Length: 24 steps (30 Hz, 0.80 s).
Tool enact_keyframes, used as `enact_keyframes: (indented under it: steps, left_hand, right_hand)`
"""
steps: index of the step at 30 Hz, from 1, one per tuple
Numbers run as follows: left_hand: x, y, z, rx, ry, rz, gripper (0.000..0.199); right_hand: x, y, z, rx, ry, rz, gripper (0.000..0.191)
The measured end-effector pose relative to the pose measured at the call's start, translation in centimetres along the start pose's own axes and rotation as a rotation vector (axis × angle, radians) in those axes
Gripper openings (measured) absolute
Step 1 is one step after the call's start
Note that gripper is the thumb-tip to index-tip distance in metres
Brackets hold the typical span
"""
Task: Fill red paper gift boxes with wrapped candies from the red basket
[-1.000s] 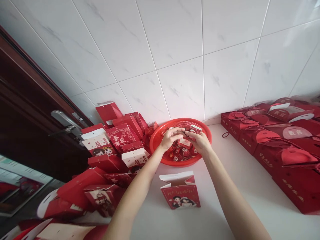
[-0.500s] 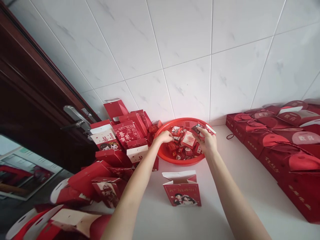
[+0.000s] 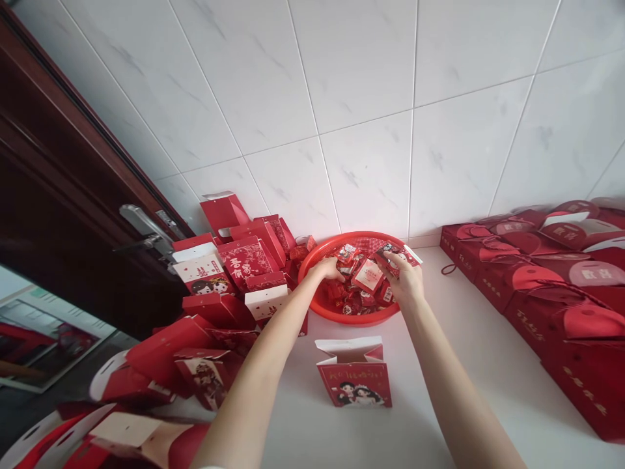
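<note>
A red plastic basket point(image 3: 352, 319) holds wrapped sweets point(image 3: 352, 303) and a small pink-and-red box point(image 3: 368, 276). Inside its left side, my left hand point(image 3: 328, 268) reaches down among the sweets, its fingers stretched out and nothing visible held. At the right rim, my right hand point(image 3: 409, 281) is closed around a small red printed box point(image 3: 403, 256) with a dark patch and a white edge; its fingers partly cover it. In front of the basket stands a red gift bag point(image 3: 355, 384) with a cartoon couple, upright and with its top open.
Several red and white paper boxes point(image 3: 249, 257) crowd the left side, close to my left forearm. A row of larger red gift boxes point(image 3: 527, 293) lines the right. Behind is a tiled wall point(image 3: 361, 176); a dark door point(image 3: 73, 163) with a metal handle is at the left.
My left hand has moved slightly right and deeper among the sweets, its fingers extending. My right hand stays at the basket's right side with the small box. The view has shifted a little.
</note>
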State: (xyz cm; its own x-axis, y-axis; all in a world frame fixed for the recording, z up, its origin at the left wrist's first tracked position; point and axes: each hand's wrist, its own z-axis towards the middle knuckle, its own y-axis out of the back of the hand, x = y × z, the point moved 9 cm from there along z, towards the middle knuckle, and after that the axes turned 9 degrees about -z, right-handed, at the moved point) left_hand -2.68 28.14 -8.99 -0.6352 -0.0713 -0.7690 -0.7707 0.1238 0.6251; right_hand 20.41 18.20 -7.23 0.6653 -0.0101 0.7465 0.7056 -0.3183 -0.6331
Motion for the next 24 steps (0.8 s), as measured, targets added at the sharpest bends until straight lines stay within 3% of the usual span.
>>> enact_keyframes:
  steps: [3,7,9,12,16,21,24]
  left_hand:
    - [-0.6,-0.5,0.1,0.015,-0.016,-0.073,0.031]
    - [-2.0,-1.5,0.0,0.051,-0.085,-0.189,0.043]
    - [-2.4,-1.7,0.0,0.051,-0.113,-0.187,0.036]
    - [-1.7,-1.6,0.4,0.035,-0.112,-0.116,0.022]
    - [0.0,-1.6,0.9,0.064,-0.077,-0.029,0.021]
    - [0.6,-2.3,0.8,0.107,-0.073,0.038,0.051]
    - [0.3,-2.7,0.4,0.127,-0.104,0.060,0.055]
  right_hand:
    - [-0.1,0.1,0.0,-0.005,-0.002,-0.012,0.022]
    - [-0.1,0.1,0.1,0.013,0.008,-0.028,0.021]
    - [-0.2,0.0,0.2,0.022,0.014,-0.032,0.022]
    - [-0.2,0.0,0.3,0.018,0.024,-0.027,0.021]
    - [-0.4,0.1,0.4,0.018,0.012,-0.022,0.018]
    - [-0.4,-0.1,0.3,0.037,-0.002,-0.038,0.016]
    - [-0.3,-0.2,0.1,0.039,-0.008,-0.028,0.018]
